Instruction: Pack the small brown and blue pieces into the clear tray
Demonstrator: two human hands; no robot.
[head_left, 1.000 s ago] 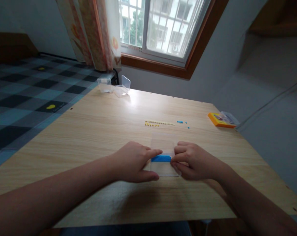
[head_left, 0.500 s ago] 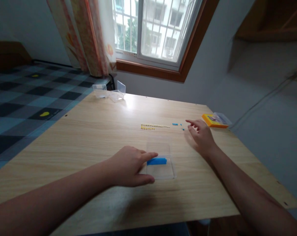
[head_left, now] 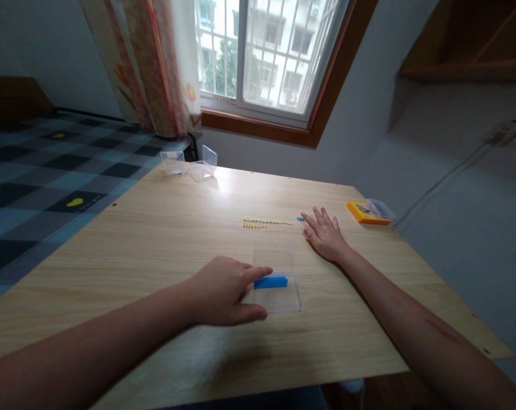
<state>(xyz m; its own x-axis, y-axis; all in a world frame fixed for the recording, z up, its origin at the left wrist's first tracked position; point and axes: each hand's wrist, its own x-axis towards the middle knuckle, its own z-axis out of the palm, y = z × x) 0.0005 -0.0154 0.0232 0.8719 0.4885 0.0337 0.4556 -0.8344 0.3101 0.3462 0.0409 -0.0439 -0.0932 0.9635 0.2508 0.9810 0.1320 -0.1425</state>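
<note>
The person's two hands are well apart above a pale wood-grain table (head_left: pixel 125 267). The left hand (head_left: pixel 226 291) reaches in from the left with its index finger and thumb spread. The index fingertip lies at the upper edge of a bundle of blue sticks (head_left: pixel 272 282), and the thumb points across the near left part of an open clear plastic box (head_left: pixel 279 300). Whether that fingertip presses on the sticks or only on the box is hard to tell at this size. The box stands on the near middle of the table, its lid laid open on the far side, and the blue sticks lie crosswise in it just in front of the hinge line.

The right hand (head_left: pixel 325 236) is palm down with its fingers fanned out, beyond the box and to its right. Its index fingertip is at a small group of blue pieces (head_left: pixel 300 218), partly covering them. Just left of these, small yellow pieces (head_left: pixel 255 222) lie in two rows, the far row longer than the near one.

A yellow-orange box (head_left: pixel 364 213) lies near the table's right edge, beside a clear plastic case (head_left: pixel 380 209). Two clear plastic containers (head_left: pixel 203 169) stand at the far left corner.
</note>
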